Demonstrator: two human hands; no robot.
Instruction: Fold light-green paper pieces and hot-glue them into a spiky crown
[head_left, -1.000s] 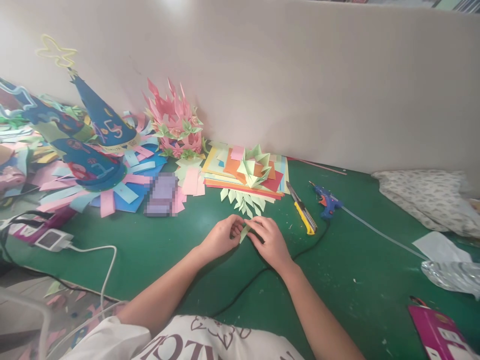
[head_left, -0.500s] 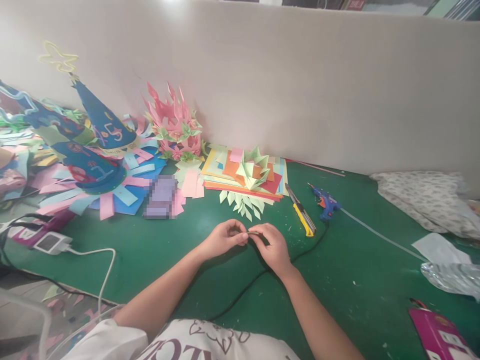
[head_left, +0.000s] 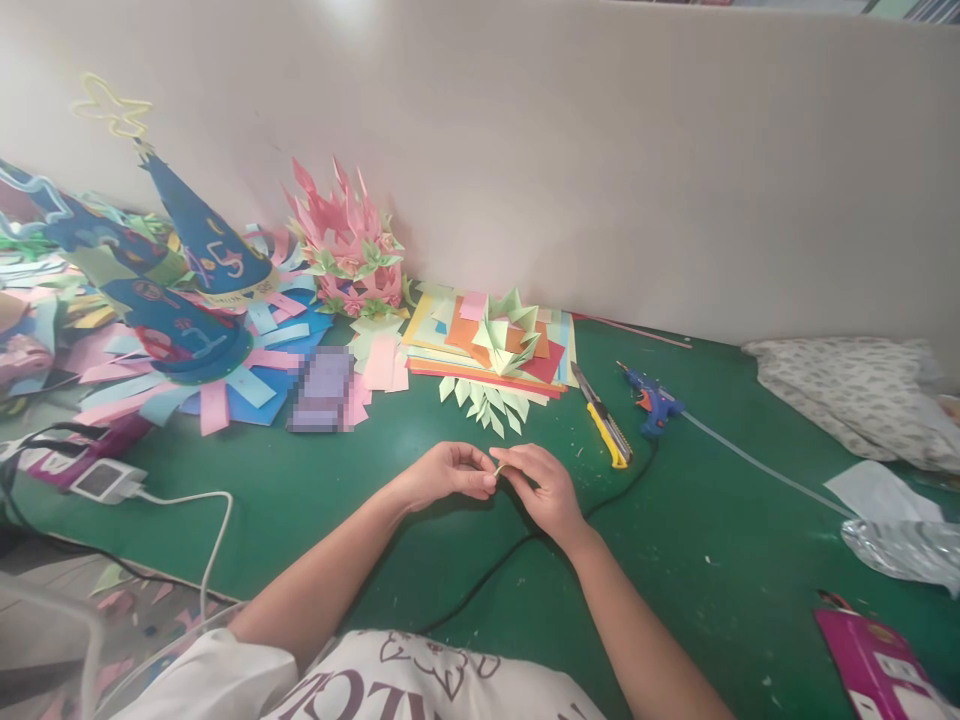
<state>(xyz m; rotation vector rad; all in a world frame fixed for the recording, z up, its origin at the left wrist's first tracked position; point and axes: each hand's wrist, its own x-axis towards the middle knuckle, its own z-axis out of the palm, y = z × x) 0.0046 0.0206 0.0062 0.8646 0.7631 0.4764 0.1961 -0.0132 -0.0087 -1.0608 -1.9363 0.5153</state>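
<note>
My left hand (head_left: 454, 472) and my right hand (head_left: 541, 487) meet fingertip to fingertip above the green table (head_left: 315, 560). Between them they pinch a small piece of light green paper (head_left: 501, 469), mostly hidden by the fingers. Just beyond my hands lie several folded pale green paper leaves (head_left: 486, 404). Behind these a zigzag pale green paper crown (head_left: 507, 335) stands on a stack of coloured paper (head_left: 435, 358). To the right are a yellow utility knife (head_left: 609, 434) and a blue glue gun (head_left: 654, 405).
Blue cone hats (head_left: 202, 235) and a pink paper crown (head_left: 349, 250) stand at the left, near a blurred purple thing (head_left: 322, 390). A power strip (head_left: 112, 450) lies left, a magenta one (head_left: 877, 655) right. A black cord (head_left: 487, 580) runs under my right arm. Clear plastic (head_left: 904, 550) lies right.
The piece of green paper now looks bent upward between my fingertips, where before it lay flat. My hands have stayed almost in place, and the view has tilted slightly.
</note>
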